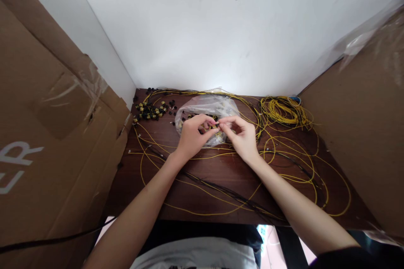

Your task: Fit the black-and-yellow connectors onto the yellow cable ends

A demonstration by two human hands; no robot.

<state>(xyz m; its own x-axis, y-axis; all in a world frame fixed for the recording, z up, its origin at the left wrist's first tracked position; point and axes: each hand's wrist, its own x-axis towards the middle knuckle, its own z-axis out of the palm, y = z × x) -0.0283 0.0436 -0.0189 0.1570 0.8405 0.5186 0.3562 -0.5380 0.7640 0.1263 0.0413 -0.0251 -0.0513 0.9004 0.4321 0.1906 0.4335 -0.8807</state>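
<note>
A dark brown wooden table (221,172) sits against a plain white wall (221,29). Tall brown cardboard sheets (47,134) flank it on both sides. A coiled bundle of thin yellow cable (284,111) lies at the far right corner, with a scatter of small black and yellow connector caps (151,110) at the far left.

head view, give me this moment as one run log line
left hand: pinching small black-and-gold connector piece | right hand: pinching same piece | under hands: clear plastic bag | around: thin yellow cables on dark wooden table
</note>
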